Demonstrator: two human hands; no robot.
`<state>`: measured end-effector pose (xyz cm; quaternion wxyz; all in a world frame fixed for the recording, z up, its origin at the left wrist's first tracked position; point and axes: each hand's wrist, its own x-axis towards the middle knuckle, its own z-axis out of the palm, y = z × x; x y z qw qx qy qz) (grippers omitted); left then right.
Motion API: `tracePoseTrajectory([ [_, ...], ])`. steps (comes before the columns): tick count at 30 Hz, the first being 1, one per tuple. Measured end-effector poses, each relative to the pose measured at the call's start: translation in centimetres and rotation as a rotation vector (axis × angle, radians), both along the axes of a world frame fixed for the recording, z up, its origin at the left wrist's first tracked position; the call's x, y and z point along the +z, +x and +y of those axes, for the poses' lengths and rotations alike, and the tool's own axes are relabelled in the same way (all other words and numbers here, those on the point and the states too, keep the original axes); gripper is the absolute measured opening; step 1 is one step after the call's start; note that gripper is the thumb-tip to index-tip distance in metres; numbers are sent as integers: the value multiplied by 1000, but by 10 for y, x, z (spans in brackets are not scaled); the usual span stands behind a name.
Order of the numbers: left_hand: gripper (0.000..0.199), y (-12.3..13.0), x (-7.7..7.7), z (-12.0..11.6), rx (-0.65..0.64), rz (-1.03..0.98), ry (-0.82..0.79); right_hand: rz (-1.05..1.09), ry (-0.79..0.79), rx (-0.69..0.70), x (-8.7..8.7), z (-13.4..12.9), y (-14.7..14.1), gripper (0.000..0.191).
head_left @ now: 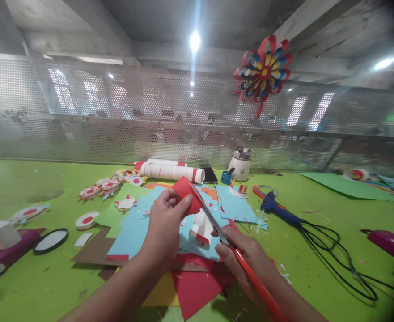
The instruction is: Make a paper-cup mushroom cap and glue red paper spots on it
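Note:
My left hand [166,219] pinches a small piece of red paper [185,190] between thumb and fingers, holding it up above the pile. In my right hand [245,255] is a pair of scissors [212,219] with red handles, its blades pointing up and left along the right edge of the red paper. How far the blades are parted is hard to tell. Below both hands lie sheets of blue paper [126,239], a white paper piece with red parts [201,228], and red paper [200,290] nearer to me.
A blue glue gun [277,208] with looped black cable lies to the right. White paper rolls [166,171], a phone [209,175] and a white bottle [240,165] stand behind the pile. Red-and-white paper discs [87,220] and a purple power strip [10,255] are on the left.

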<state>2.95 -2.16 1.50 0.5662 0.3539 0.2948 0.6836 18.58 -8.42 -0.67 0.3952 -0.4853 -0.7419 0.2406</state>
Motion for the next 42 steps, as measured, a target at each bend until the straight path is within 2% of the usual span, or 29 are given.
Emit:
tracePoseTrajectory([
  [8,28,0,3,-3,-10,-7,-15,-30,5,-19,0,0,0,42],
  [16,14,-3,1,-1,-63,-44,0,-29,11,-17,-1,0,0,41],
  [29,14,-4,2,2,-10,-38,-36,-20,-10,-12,-4,-1,0,44],
  [34,14,-5,2,1,-22,-46,-38,13,-13,-9,-7,0,0,44],
  [42,18,0,0,-2,-60,-2,-41,-45,36,5,-1,1,1,39],
])
